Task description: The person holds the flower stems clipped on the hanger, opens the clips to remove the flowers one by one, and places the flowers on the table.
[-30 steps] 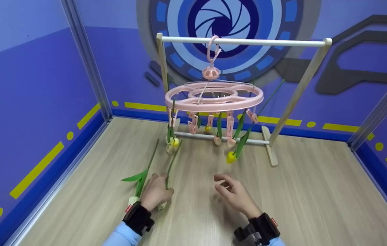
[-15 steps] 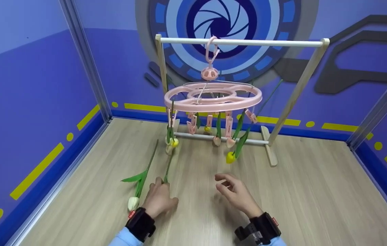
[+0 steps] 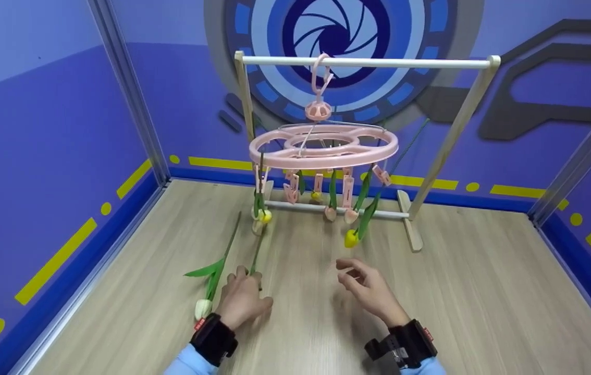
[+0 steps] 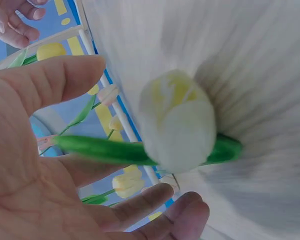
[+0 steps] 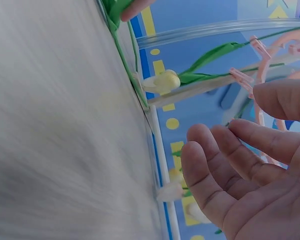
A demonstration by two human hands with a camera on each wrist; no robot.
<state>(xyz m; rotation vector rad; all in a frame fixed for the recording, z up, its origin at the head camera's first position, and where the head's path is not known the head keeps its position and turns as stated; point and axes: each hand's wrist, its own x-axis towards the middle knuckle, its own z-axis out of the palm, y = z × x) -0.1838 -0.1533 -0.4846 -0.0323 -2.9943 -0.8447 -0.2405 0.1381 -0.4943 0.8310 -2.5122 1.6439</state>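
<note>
Your left hand (image 3: 242, 299) lay low on the wooden floor (image 3: 483, 291), over the stem (image 3: 256, 255) of a tulip. The left wrist view showed its pale yellow head (image 4: 177, 127) under your palm with the green stem running across between thumb and fingers. The fingers looked loosely curved around it and not yet closed, though that view was too close to say whether they touched it. Your right hand (image 3: 366, 289) hung empty just above the floor, fingers relaxed and partly spread, near a yellow tulip (image 3: 351, 238) dangling from the pink clip hanger (image 3: 323, 146).

A second tulip (image 3: 203, 307) lay just beside your left wrist, well apart from the wooden rack (image 3: 363, 62) where the hanger hooks on.

To lift cleanly, it seemed wisest to pinch the stem a little above the head, not the petals, so nothing crushed. Keeping the stem's free end pointing towards the hanger would have let the right hand open a clip without you turning the flower round.
</note>
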